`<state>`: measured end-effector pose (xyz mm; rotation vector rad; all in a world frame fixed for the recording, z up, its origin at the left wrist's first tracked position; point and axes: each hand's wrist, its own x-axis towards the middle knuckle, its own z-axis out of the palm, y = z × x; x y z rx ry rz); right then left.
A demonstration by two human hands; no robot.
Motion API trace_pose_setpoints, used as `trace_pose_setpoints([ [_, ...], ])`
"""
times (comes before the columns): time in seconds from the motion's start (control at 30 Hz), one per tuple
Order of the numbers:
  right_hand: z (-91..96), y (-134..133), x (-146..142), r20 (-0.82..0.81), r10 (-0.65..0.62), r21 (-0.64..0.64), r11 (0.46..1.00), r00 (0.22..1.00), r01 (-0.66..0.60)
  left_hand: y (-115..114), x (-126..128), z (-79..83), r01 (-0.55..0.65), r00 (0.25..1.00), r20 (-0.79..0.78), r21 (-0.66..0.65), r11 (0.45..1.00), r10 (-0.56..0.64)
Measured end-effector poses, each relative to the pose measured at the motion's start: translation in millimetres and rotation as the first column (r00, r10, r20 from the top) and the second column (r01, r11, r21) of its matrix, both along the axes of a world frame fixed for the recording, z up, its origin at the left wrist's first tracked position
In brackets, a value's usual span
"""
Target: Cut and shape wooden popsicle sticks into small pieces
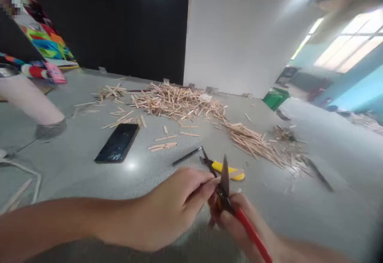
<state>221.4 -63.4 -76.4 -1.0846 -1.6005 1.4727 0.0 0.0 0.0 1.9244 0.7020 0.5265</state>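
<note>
Pinched between the thumb and fingers of my left hand [179, 203] is a thin wooden stick [235, 173], its far end showing beyond the blades. My right hand [242, 219] is wrapped round a pair of red-handled shears [225, 181]. Their blade points upward and crosses the stick close to my left fingertips. Part of the shears is hidden by my right fingers. Just beyond lies a yellow-handled cutter [220, 167], partly covered by the hands. A slim dark pen-like tool [186, 156] rests to its left.
Behind the hands spreads a large pile of wooden sticks [179, 101], with a denser bundle [254, 141] to the right. A black phone [118, 143] lies at left, near a pale cylinder [36, 99]. A dark blade-like strip [320, 175] and green box [275, 98] are farther right.
</note>
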Motion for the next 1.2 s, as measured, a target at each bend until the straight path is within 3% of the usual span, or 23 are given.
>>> trace_pose_setpoints([
  [0.23, 7.7, 0.9, -6.0, -0.074, 0.020, -0.035, 0.999, 0.997, -0.023, 1.9, 2.8, 2.4, -0.043, 0.998, -0.045, 0.015, 0.999, 0.043],
  [0.43, 7.7, 1.9, -5.2, -0.032, 0.026, -0.030, 0.999, 0.999, -0.027, 3.3, 0.6, 4.3, 0.002, 1.000, -0.029, -0.132, 0.991, -0.005],
  [0.63, 11.9, 0.5, -4.5, -0.038, 0.077, 0.171, 0.983, 0.996, -0.070, 2.3, 3.1, -0.6, 0.028, 0.993, 0.119, -0.246, 0.969, 0.002],
  [0.77, 14.9, -4.8, -4.5, -0.058, 0.051, 0.175, 0.984, 0.997, -0.040, 3.2, -0.2, -4.0, -0.026, 0.976, 0.200, -0.298, 0.954, 0.089],
  [1.0, 13.9, -3.6, -2.0, 0.017, -0.024, 0.341, 0.940, 1.000, 0.016, 3.2, -10.6, 1.9, -0.093, 0.970, 0.190, -0.291, 0.952, 0.153],
  [1.2, 16.2, -3.3, -3.8, 0.009, -0.068, 0.374, 0.925, 0.998, 0.060, -1.4, -9.6, -0.4, -0.049, 0.978, 0.183, -0.269, 0.962, 0.101],
])
